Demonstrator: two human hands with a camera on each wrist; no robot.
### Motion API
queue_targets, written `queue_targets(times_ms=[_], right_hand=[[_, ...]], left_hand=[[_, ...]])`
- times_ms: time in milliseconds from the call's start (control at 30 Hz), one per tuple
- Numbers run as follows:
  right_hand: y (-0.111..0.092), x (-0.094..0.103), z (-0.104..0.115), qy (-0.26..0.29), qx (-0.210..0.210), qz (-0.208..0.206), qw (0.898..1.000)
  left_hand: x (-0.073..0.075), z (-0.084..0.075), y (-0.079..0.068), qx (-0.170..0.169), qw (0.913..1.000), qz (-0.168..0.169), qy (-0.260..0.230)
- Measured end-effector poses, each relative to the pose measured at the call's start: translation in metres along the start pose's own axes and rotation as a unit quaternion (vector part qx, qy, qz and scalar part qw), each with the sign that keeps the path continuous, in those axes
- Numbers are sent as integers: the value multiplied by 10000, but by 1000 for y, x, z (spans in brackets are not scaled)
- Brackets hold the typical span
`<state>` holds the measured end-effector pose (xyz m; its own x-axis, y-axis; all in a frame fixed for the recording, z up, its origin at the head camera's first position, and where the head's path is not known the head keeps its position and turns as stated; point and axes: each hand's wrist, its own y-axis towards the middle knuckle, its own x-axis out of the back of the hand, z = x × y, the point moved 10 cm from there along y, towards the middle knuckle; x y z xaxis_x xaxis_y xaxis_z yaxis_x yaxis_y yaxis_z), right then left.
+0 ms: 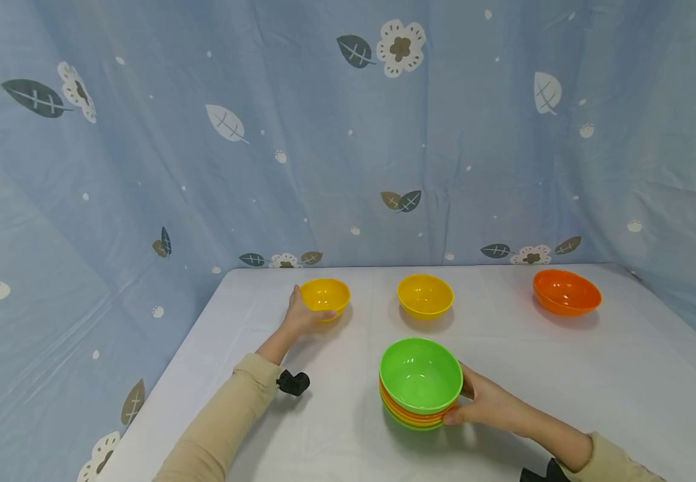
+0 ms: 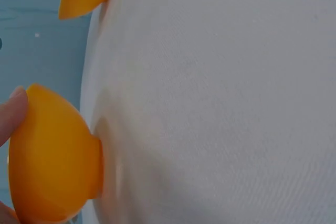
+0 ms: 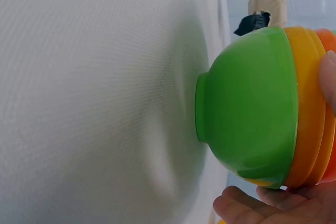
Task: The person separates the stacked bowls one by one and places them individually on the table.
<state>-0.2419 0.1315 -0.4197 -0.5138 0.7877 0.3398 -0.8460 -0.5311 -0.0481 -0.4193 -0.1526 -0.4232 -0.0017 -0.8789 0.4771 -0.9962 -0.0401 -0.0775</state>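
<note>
A: Left hand [image 1: 307, 314], what's held?
B: Left yellow bowl [image 1: 325, 296]. Gripped at the rim, thumb on the near side, fingers spread about as wide as the bowl. Located at the far left of the white-covered desk [image 1: 336, 415].
A: Right hand [image 1: 488, 402]?
B: Bowl stack [image 1: 421, 381] is gripped from its right side, thumb and fingers set apart around it. Located nearer the person, right of the left hand.
A: Stack order?
B: Green on top, orange and yellow layered between, green bowl [image 3: 252, 103] at the bottom. Whether the base is touching the desk cannot be told.
A: Others?
B: Second yellow bowl [image 1: 425, 296] is seen behind the stack, untouched. Orange bowl [image 1: 567, 292] is set at far right, appears tilted.
A: Backdrop?
B: Blue curtain [image 1: 324, 154], printed with leaves and flowers.
</note>
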Motion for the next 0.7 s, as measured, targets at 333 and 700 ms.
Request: queue_targets(times_ms=[333, 700], right_hand=[[-1, 1, 1, -56, 23, -27, 10000], [-1, 2, 3, -52, 28, 0, 10000]], left_hand=[[-2, 1, 2, 4, 9998, 67, 204], [0, 2, 12, -138, 9995, -257, -144]])
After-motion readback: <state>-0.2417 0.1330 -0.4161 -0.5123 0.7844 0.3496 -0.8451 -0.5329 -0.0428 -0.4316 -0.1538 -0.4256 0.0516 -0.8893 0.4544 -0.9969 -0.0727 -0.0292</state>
